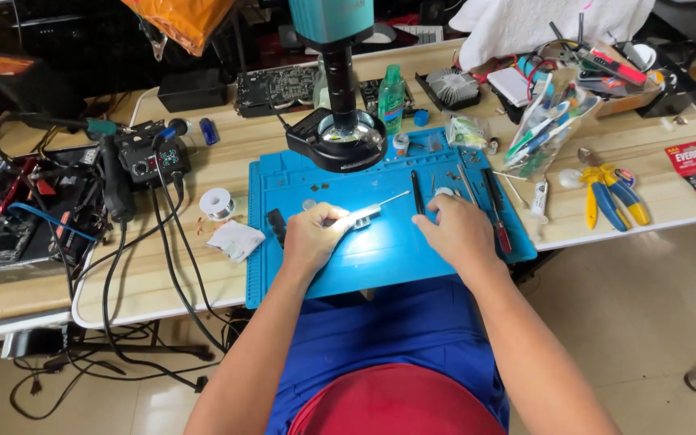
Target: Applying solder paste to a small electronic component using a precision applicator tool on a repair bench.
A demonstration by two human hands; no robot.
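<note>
- The left hand [313,235] rests on the blue silicone work mat [380,258], fingers curled together and pinching a pair of metal tweezers [374,209] whose thin tips run up and to the right of it, away from the knuckles.
- Just under the tweezers, beside the left hand's fingertips, lies a small bright part in the lamp's glare (too washed out to tell what it is).
- The right hand [459,229] lies palm down on the mat, to the right of the tweezer tips and apart from the left hand; its fingers are bent and close together, pressing down near a small pale round piece [443,192]. Whether they grip anything I cannot tell.
- Just beyond the right hand's fingers lie a black pen-like tool [417,192] and a slim metal probe [466,184]; just to its right lies a screwdriver with a red and black handle [499,216].
- Straight ahead of both hands stands a microscope [337,97] with its ring light [337,143] shining onto the mat.
- Further right of the right hand, off the mat, lie yellow and blue pliers [612,195] on the wooden table [187,266].
- Left of the left hand lie a crumpled white tissue [236,239] and a spool of solder wire [219,203]; further left is a soldering station [155,157] with black cables.
</note>
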